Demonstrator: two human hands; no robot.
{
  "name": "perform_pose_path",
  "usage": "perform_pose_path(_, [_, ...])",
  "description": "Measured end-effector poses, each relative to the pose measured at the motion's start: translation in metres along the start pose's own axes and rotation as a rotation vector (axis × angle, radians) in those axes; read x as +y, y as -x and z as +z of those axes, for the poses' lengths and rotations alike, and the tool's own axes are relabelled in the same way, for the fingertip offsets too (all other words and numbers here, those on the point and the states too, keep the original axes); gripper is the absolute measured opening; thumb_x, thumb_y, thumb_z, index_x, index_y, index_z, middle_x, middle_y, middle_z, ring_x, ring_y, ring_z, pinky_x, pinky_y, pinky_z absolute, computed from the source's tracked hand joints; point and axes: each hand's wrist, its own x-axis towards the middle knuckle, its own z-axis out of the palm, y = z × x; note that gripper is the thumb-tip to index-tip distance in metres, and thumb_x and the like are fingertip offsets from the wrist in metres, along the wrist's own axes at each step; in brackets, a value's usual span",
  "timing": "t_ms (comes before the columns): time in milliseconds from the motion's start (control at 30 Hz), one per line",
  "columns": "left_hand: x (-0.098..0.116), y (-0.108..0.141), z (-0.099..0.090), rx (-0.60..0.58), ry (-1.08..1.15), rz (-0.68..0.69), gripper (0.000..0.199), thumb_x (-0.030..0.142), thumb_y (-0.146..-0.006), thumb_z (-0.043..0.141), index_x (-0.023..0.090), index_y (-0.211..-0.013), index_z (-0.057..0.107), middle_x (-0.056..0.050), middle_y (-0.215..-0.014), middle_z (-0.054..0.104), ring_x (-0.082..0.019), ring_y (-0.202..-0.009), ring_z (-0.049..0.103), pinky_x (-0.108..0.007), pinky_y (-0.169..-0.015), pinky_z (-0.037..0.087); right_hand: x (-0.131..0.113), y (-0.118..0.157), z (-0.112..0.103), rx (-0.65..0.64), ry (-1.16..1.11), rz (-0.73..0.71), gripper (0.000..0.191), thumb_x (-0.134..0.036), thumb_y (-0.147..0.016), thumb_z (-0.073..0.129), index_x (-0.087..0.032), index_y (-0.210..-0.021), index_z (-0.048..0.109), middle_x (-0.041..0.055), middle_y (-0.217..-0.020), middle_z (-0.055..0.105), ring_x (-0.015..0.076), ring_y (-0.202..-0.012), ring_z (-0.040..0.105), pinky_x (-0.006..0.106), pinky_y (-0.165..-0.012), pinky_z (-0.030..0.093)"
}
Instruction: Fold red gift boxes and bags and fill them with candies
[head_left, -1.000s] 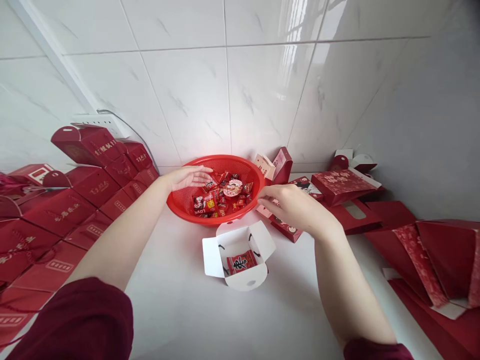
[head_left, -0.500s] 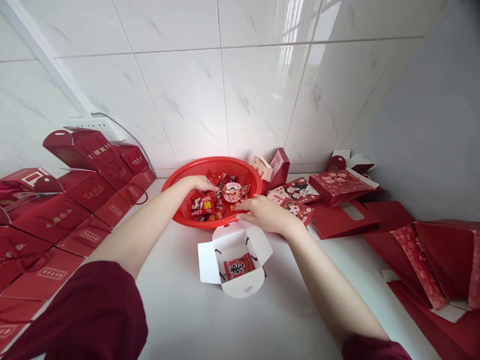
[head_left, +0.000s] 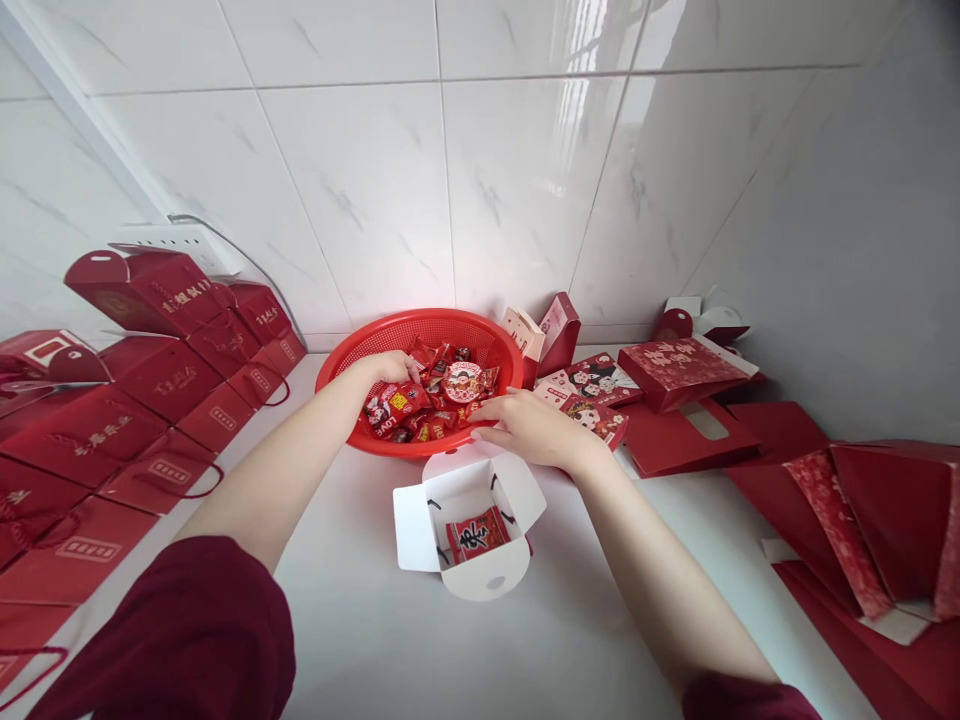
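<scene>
A red plastic basket [head_left: 337,372] holds several red-wrapped sweets and a round, patterned piece [head_left: 463,382]. My left hand [head_left: 394,368] reaches in from the left, fingers closed at the top edge of a red candy packet [head_left: 395,406] marked "LOVE"; the fingertips are partly hidden. My right hand [head_left: 529,425] lies over the basket's front right rim, its fingers stretched inward beside the sweets and its thumb apart. Just in front of the basket stands an open white-lined box [head_left: 487,580], flaps spread, with a red packet [head_left: 478,535] lying inside.
Rows of closed red gift boxes [head_left: 165,380] line the left side, near a power strip [head_left: 180,245]. Small patterned cartons [head_left: 600,380] sit right of the basket. Flattened and part-folded red boxes [head_left: 690,440] pile up further right. A tiled wall [head_left: 360,200] stands behind.
My left hand has moved slightly left inside the basket, and the "LOVE" packet has shifted left and tilted with it. My right hand has stayed at the rim.
</scene>
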Motion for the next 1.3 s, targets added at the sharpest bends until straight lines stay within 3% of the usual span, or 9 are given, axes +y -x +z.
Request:
perform_pose_path(267, [0.022,-0.005,0.012,-0.036,-0.142,0.155,0.036,0.035,-0.095,0.06,0.016,-0.126,0.058,-0.011,-0.128,0.059,-0.024,-0.11,0.061,-0.046,-0.093,0.054,0.003,0.0,0.002,0.011,-0.006,-0.005,0.022,-0.023,-0.095,0.055,-0.02,-0.098,0.076,0.0049,-0.095,0.076,0.019,-0.083,0.064,0.029,-0.078,0.042])
perform_pose_path(433, [0.034,-0.002,0.02,-0.065,-0.183,0.137,0.034,0.035,-0.095,0.06,0.016,-0.123,0.059,-0.01,-0.124,0.061,-0.023,-0.107,0.062,-0.044,-0.091,0.054,0.004,0.0,0.003,0.026,0.018,-0.011,0.021,-0.025,-0.095,0.056,-0.02,-0.095,0.076,0.0045,-0.09,0.075,0.0188,-0.08,0.062,0.028,-0.072,0.04])
perform_pose_path(600, [0.04,0.012,0.005,0.013,-0.077,0.121,0.028,0.033,-0.095,0.06,0.015,-0.117,0.062,-0.009,-0.118,0.064,-0.021,-0.102,0.064,-0.042,-0.088,0.055,0.004,0.001,0.003,0.025,0.01,-0.02,0.021,-0.025,-0.095,0.055,-0.02,-0.089,0.075,0.0045,-0.087,0.074,0.0182,-0.077,0.062,0.028,-0.072,0.04])
perform_pose_path(733, [0.048,0.046,-0.018,0.233,0.118,0.163,0.022,0.029,-0.088,0.066,0.016,-0.105,0.067,-0.009,-0.111,0.069,-0.023,-0.105,0.065,-0.035,-0.092,0.053,0.005,0.001,0.002,0.016,-0.052,-0.018,0.02,-0.024,-0.095,0.055,-0.02,-0.09,0.074,0.0047,-0.091,0.075,0.0187,-0.081,0.064,0.029,-0.077,0.043])
perform_pose_path(833, [0.063,0.09,-0.022,0.316,0.301,0.247,0.031,0.036,-0.093,0.057,0.019,-0.119,0.061,-0.007,-0.11,0.072,-0.019,-0.097,0.07,-0.028,-0.082,0.056,0.001,0.003,-0.002,0.064,-0.174,0.023,0.021,-0.031,-0.096,0.055,-0.02,-0.098,0.073,0.0049,-0.097,0.075,0.0191,-0.087,0.066,0.03,-0.08,0.045])
perform_pose_path(967, [0.095,0.156,-0.009,0.336,0.768,0.395,0.034,0.037,-0.086,0.068,0.02,-0.116,0.062,-0.006,-0.098,0.074,-0.018,-0.086,0.071,-0.027,-0.077,0.058,-0.014,0.011,-0.011,0.185,-0.492,-0.052,0.029,-0.043,-0.097,0.054,-0.02,-0.105,0.068,0.0043,-0.108,0.072,0.0181,-0.097,0.065,0.03,-0.086,0.047])
perform_pose_path(1067, [0.116,0.192,0.002,0.352,0.973,0.412,0.038,0.033,-0.081,0.075,0.022,-0.115,0.063,-0.003,-0.088,0.072,-0.016,-0.081,0.07,-0.025,-0.074,0.058,-0.026,0.017,-0.013,0.233,-0.634,-0.117,0.029,-0.044,-0.097,0.055,-0.018,-0.098,0.067,0.0046,-0.101,0.07,0.0171,-0.091,0.064,0.029,-0.082,0.049])
perform_pose_path(1167, [0.128,0.21,0.013,0.451,1.132,0.417,0.041,0.033,-0.08,0.078,0.024,-0.117,0.064,-0.003,-0.095,0.072,-0.015,-0.082,0.069,-0.024,-0.072,0.059,-0.036,0.021,-0.011,0.283,-0.69,-0.17,0.028,-0.042,-0.096,0.057,-0.017,-0.085,0.066,0.003,-0.086,0.068,0.0155,-0.083,0.062,0.029,-0.079,0.049])
perform_pose_path(1300, [0.133,0.215,0.027,0.47,1.258,0.482,0.024,0.042,-0.088,0.068,0.019,-0.094,0.072,-0.003,-0.085,0.069,-0.012,-0.071,0.065,-0.022,-0.066,0.057,-0.047,0.025,-0.005,0.347,-0.733,-0.195,0.027,-0.039,-0.095,0.06,-0.018,-0.08,0.066,0.0028,-0.081,0.07,0.0153,-0.08,0.064,0.031,-0.079,0.052])
